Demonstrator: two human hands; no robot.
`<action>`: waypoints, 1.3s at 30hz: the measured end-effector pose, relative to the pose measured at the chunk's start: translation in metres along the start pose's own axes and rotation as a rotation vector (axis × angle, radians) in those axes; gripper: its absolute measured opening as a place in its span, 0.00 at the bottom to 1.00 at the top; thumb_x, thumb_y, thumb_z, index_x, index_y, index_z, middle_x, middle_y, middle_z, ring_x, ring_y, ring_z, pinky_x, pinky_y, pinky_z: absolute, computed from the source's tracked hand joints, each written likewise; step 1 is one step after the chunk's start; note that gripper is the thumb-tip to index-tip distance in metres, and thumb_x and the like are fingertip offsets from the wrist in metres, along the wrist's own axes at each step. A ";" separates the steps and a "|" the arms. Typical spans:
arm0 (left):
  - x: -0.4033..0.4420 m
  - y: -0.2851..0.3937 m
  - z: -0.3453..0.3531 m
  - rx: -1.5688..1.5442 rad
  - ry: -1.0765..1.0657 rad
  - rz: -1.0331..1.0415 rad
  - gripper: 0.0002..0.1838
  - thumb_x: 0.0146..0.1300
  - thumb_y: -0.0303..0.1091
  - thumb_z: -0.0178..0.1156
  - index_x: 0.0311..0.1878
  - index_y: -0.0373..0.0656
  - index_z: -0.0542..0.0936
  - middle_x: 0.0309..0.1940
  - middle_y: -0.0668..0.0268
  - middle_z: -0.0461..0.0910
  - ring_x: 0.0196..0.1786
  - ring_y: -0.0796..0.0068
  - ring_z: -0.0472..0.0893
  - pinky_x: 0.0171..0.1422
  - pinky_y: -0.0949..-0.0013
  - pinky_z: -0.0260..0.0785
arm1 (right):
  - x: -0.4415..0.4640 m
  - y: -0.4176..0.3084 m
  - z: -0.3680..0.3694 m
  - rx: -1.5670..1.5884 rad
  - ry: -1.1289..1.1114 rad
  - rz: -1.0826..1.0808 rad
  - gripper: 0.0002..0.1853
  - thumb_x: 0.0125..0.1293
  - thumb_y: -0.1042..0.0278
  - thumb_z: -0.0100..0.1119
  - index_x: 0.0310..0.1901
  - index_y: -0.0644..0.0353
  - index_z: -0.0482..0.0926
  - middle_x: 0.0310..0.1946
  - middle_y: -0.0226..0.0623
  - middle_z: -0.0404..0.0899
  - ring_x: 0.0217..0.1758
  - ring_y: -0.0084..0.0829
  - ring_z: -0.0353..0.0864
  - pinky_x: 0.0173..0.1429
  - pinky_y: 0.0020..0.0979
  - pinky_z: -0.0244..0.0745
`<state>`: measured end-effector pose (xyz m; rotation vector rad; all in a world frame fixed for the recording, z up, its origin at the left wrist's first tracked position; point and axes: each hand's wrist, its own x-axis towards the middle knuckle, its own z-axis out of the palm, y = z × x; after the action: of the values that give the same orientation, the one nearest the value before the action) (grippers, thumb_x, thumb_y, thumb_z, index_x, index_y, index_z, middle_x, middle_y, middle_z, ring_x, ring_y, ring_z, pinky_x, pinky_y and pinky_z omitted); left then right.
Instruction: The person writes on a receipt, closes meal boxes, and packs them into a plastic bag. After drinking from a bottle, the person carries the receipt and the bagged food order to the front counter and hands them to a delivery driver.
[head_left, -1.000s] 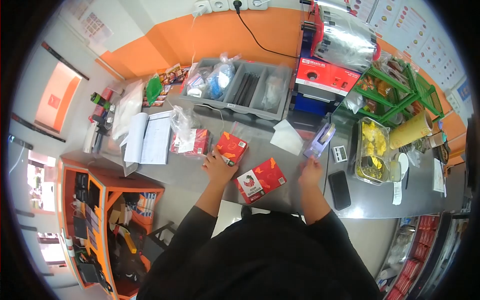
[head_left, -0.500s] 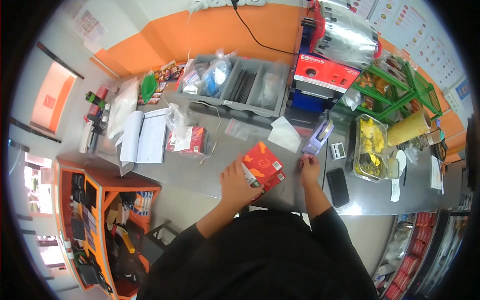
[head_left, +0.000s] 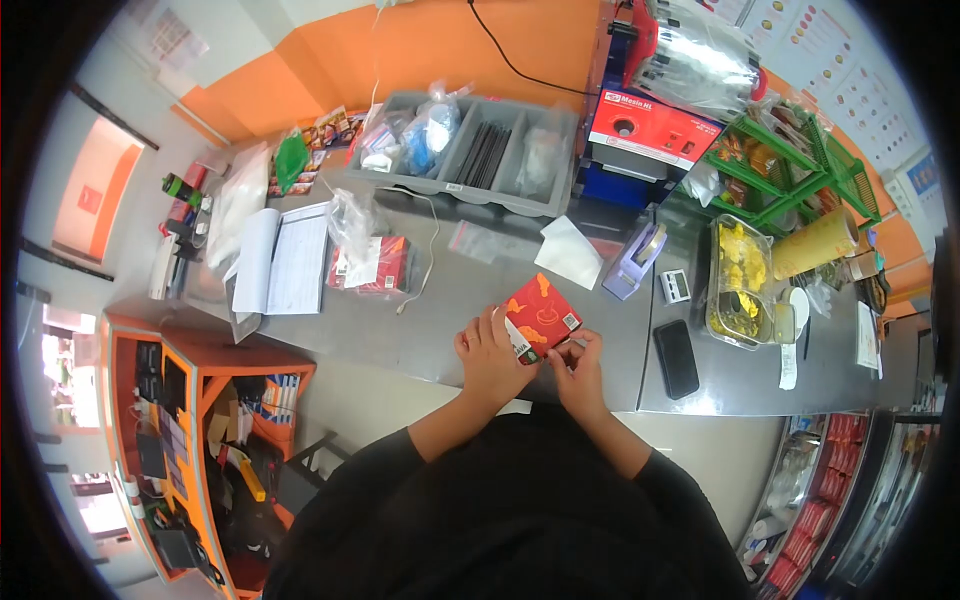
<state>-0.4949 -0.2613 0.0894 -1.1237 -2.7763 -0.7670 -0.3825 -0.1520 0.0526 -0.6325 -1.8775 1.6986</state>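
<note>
A small red cardboard box [head_left: 545, 312] with orange drawings, a square printed code and a white label side is in front of me at the counter's front edge. My left hand [head_left: 490, 358] is closed round its left side, fingers over the label. At the box's lower right corner, the bent thumb and fingers of my right hand [head_left: 580, 368] come together; whatever is between them is too small to make out. Beyond the box to the right stands a purple tape dispenser [head_left: 630, 265], and a white sheet of paper [head_left: 570, 253] lies behind.
On the right lie a black phone [head_left: 676, 360], a small white timer [head_left: 675, 287] and a clear tub [head_left: 712, 320] of yellow packets. Another red box [head_left: 397, 262] under plastic and an open notebook [head_left: 297, 262] are left. A grey divided tray [head_left: 480, 200] and a sealing machine [head_left: 650, 135] stand behind.
My right hand has moved left from beside the tape dispenser to the box's corner. The box has shifted slightly right and turned in my left hand.
</note>
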 end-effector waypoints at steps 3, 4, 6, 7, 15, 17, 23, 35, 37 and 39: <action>-0.002 -0.001 0.002 0.012 -0.004 0.007 0.51 0.42 0.51 0.74 0.67 0.39 0.62 0.62 0.55 0.67 0.61 0.52 0.68 0.64 0.44 0.53 | 0.000 -0.001 0.010 -0.084 0.060 0.051 0.21 0.68 0.78 0.61 0.52 0.61 0.56 0.29 0.38 0.81 0.33 0.22 0.80 0.38 0.24 0.73; -0.003 -0.003 0.005 0.023 0.005 0.010 0.51 0.42 0.51 0.74 0.67 0.39 0.62 0.62 0.54 0.67 0.61 0.52 0.68 0.64 0.44 0.53 | 0.002 -0.003 0.013 -0.085 0.071 0.051 0.21 0.68 0.78 0.61 0.52 0.61 0.56 0.29 0.38 0.81 0.33 0.22 0.80 0.38 0.24 0.73; -0.005 -0.004 0.010 0.030 0.008 0.025 0.50 0.42 0.51 0.74 0.67 0.38 0.63 0.62 0.54 0.67 0.61 0.51 0.68 0.63 0.44 0.53 | 0.007 -0.009 0.017 -0.203 0.139 0.275 0.22 0.66 0.77 0.63 0.50 0.62 0.57 0.26 0.38 0.80 0.30 0.24 0.79 0.35 0.27 0.73; -0.004 -0.005 0.012 0.028 0.026 0.030 0.50 0.42 0.51 0.74 0.67 0.38 0.62 0.62 0.53 0.67 0.61 0.51 0.67 0.64 0.44 0.53 | 0.006 -0.010 0.018 -0.203 0.151 0.274 0.22 0.66 0.77 0.63 0.50 0.62 0.57 0.26 0.38 0.80 0.30 0.24 0.79 0.35 0.27 0.73; -0.001 -0.007 0.005 -0.023 -0.103 0.007 0.52 0.42 0.51 0.75 0.68 0.39 0.61 0.62 0.53 0.67 0.64 0.50 0.67 0.64 0.43 0.53 | 0.001 0.031 0.005 0.382 0.003 0.133 0.17 0.68 0.80 0.60 0.47 0.57 0.60 0.35 0.38 0.79 0.38 0.26 0.81 0.36 0.25 0.76; 0.003 -0.005 0.003 0.010 -0.138 -0.043 0.54 0.42 0.57 0.77 0.68 0.41 0.62 0.59 0.54 0.71 0.65 0.49 0.69 0.68 0.41 0.55 | 0.006 0.037 -0.001 0.452 -0.012 0.135 0.18 0.67 0.80 0.61 0.48 0.57 0.60 0.35 0.37 0.80 0.38 0.26 0.82 0.36 0.26 0.76; 0.004 -0.004 0.008 -0.002 -0.133 -0.008 0.54 0.40 0.52 0.79 0.69 0.41 0.62 0.59 0.52 0.72 0.62 0.47 0.71 0.67 0.44 0.60 | 0.014 0.062 -0.014 -0.359 -0.038 -0.058 0.19 0.63 0.71 0.67 0.47 0.55 0.65 0.29 0.40 0.83 0.33 0.34 0.86 0.37 0.36 0.80; -0.006 -0.005 -0.013 0.080 -0.256 0.020 0.58 0.37 0.41 0.79 0.73 0.39 0.56 0.67 0.48 0.63 0.71 0.42 0.60 0.75 0.44 0.49 | 0.017 0.046 -0.377 -0.784 1.098 0.092 0.26 0.61 0.68 0.63 0.60 0.67 0.70 0.52 0.53 0.74 0.58 0.53 0.72 0.61 0.47 0.69; -0.008 -0.003 -0.012 0.093 -0.259 0.016 0.59 0.38 0.41 0.79 0.73 0.39 0.56 0.68 0.47 0.62 0.72 0.41 0.58 0.75 0.43 0.49 | -0.009 0.092 -0.492 -1.087 1.233 0.406 0.31 0.63 0.58 0.64 0.60 0.72 0.69 0.56 0.56 0.74 0.63 0.54 0.71 0.66 0.47 0.67; -0.011 0.001 -0.014 0.123 -0.255 0.016 0.62 0.37 0.45 0.80 0.74 0.38 0.54 0.69 0.45 0.61 0.72 0.38 0.58 0.73 0.42 0.52 | -0.033 0.131 -0.575 -1.249 1.054 0.572 0.39 0.62 0.46 0.66 0.64 0.70 0.68 0.60 0.57 0.73 0.66 0.54 0.69 0.69 0.47 0.64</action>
<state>-0.4881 -0.2743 0.0994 -1.3014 -2.9646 -0.4731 0.0209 0.2703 -0.0376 -2.1232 -1.7114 -0.0459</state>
